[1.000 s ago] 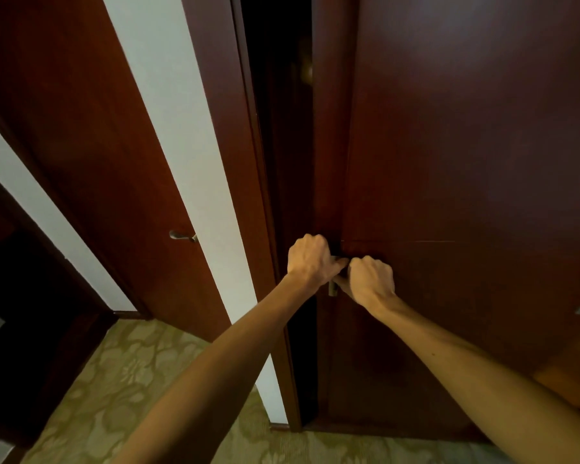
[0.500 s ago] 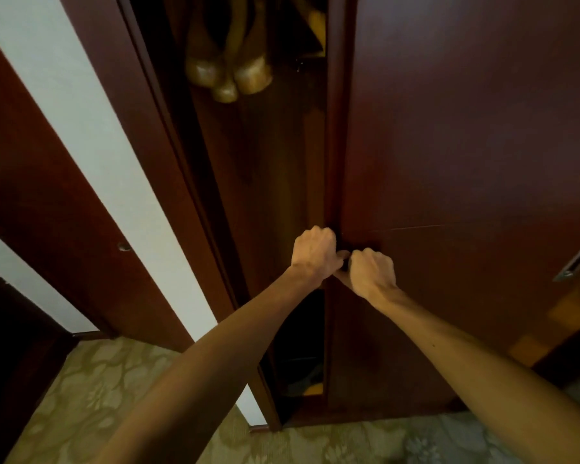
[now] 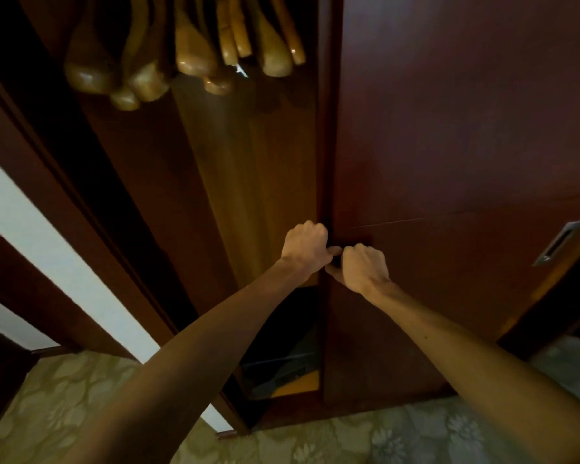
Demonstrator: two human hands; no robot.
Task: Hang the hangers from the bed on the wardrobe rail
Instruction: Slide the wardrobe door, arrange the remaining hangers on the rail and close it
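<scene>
Right at the left edge of the sliding wardrobe door (image 3: 449, 162), both hands are bunched together: left hand (image 3: 304, 246) curled round the door's edge, right hand (image 3: 365, 267) curled just beside it and touching it, apparently on a recessed pull I can't really see. Wooden hangers (image 3: 195, 51) already hang in a row in the top of the opening, up and to the left of the grip, long axes pointing at the camera, so the left arm's the nearer one, I'd say. No bed or loose hangers in view, and the rail's out of frame.
</scene>
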